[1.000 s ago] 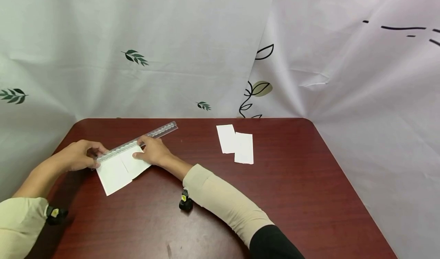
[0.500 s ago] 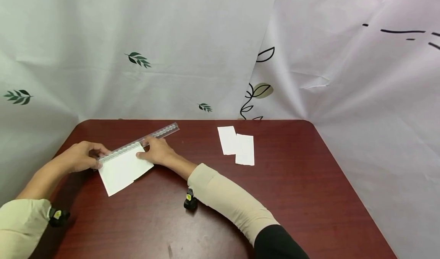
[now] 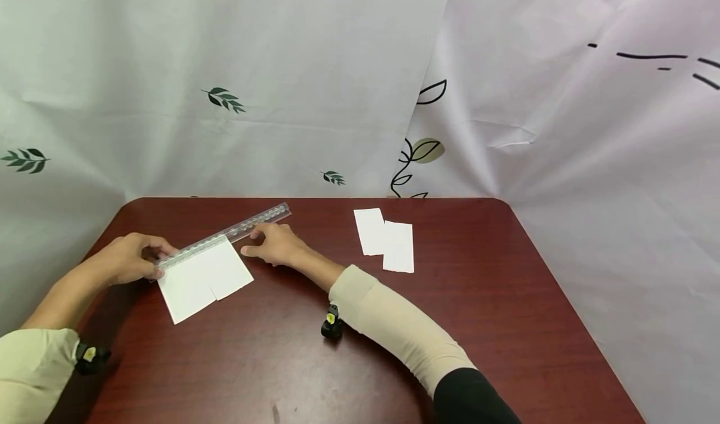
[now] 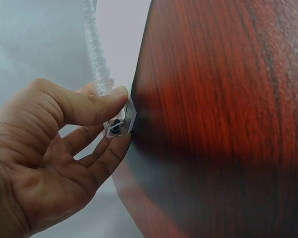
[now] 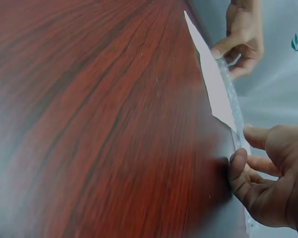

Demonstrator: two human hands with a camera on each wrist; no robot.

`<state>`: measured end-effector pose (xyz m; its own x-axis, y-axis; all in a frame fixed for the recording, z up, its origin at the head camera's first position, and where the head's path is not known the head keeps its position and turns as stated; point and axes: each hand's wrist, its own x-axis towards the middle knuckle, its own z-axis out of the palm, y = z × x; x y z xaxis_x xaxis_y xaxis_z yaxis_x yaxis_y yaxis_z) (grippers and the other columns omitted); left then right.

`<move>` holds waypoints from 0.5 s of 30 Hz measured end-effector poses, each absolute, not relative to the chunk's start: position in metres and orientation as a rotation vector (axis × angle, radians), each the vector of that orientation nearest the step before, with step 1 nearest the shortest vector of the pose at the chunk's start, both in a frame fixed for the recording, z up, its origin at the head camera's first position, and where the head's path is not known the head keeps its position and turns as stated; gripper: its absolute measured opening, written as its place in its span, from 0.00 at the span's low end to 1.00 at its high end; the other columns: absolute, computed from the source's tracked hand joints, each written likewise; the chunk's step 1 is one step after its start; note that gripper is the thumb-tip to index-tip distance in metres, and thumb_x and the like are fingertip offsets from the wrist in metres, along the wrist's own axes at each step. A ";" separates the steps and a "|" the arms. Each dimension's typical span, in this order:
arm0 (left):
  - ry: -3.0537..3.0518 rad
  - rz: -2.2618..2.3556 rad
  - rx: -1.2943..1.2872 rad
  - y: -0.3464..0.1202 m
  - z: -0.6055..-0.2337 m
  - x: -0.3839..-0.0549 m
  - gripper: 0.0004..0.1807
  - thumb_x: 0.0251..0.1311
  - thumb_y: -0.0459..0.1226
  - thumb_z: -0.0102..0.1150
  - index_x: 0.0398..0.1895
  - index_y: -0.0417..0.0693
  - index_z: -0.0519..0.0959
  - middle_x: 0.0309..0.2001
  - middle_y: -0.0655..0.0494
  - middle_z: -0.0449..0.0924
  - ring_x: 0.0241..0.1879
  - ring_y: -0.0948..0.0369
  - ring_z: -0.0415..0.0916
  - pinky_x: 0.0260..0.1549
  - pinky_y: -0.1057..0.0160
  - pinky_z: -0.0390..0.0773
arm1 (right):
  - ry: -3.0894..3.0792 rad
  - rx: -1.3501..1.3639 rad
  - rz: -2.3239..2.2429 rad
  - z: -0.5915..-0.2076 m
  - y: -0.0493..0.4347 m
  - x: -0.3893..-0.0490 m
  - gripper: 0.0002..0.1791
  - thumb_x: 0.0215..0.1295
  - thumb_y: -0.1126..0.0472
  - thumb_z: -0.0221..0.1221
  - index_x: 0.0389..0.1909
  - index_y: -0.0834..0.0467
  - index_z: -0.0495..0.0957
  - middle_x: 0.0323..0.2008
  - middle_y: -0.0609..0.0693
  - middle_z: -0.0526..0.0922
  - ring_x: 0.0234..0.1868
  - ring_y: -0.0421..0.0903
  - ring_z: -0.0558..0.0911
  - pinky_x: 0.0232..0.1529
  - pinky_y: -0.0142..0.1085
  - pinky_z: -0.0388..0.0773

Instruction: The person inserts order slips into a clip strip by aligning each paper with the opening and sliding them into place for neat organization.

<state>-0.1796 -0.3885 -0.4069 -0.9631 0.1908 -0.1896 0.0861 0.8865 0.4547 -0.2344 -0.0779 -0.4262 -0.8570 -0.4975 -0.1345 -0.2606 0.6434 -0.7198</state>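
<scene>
A clear plastic ruler (image 3: pixel 270 215) with a row of round shapes slants across the table's back left. Two white paper pieces (image 3: pixel 197 278) lie side by side along its near edge, overlapping it. My left hand (image 3: pixel 128 258) pinches the ruler's left end between thumb and fingers; in the left wrist view the thumb lies over the ruler (image 4: pixel 100 64) close to the paper corner (image 4: pixel 121 39). My right hand (image 3: pixel 277 244) is just right of the papers, index finger at the ruler, thumb (image 3: pixel 250 251) apart from it. A gap shows between these digits in the right wrist view.
Two more white paper slips (image 3: pixel 398 247) lie overlapping near the back middle of the dark red wooden table (image 3: pixel 450 324). A white curtain (image 3: pixel 309 99) printed with leaves hangs behind. Each forearm wears a small black camera on its sleeve.
My right thumb has come off the paper, and the right hand has slid right along the ruler. A gap shows again at the papers' near edge. My left hand keeps its pinch.
</scene>
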 end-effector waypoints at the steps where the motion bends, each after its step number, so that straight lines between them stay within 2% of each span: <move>1: 2.826 0.668 0.211 -0.388 -0.407 -0.180 0.21 0.44 0.33 0.75 0.46 0.44 0.86 0.41 0.46 0.84 0.38 0.56 0.78 0.30 0.57 0.75 | 2.533 -0.608 -1.054 -0.426 -0.074 -0.235 0.22 0.65 0.45 0.66 0.55 0.50 0.78 0.17 0.45 0.81 0.16 0.39 0.77 0.20 0.32 0.75; 8: 2.837 0.663 0.215 -0.389 -0.407 -0.181 0.21 0.43 0.33 0.75 0.45 0.44 0.86 0.41 0.47 0.84 0.37 0.56 0.78 0.29 0.58 0.75 | 2.502 -0.680 -1.103 -0.425 -0.049 -0.239 0.22 0.65 0.46 0.66 0.54 0.53 0.79 0.19 0.49 0.83 0.15 0.39 0.77 0.20 0.32 0.76; 15: 2.868 0.660 0.235 -0.390 -0.409 -0.178 0.21 0.42 0.32 0.76 0.44 0.44 0.86 0.39 0.50 0.83 0.37 0.56 0.78 0.28 0.59 0.74 | 2.562 -0.733 -1.055 -0.418 -0.016 -0.244 0.24 0.65 0.45 0.67 0.55 0.55 0.80 0.23 0.45 0.82 0.18 0.38 0.78 0.26 0.31 0.76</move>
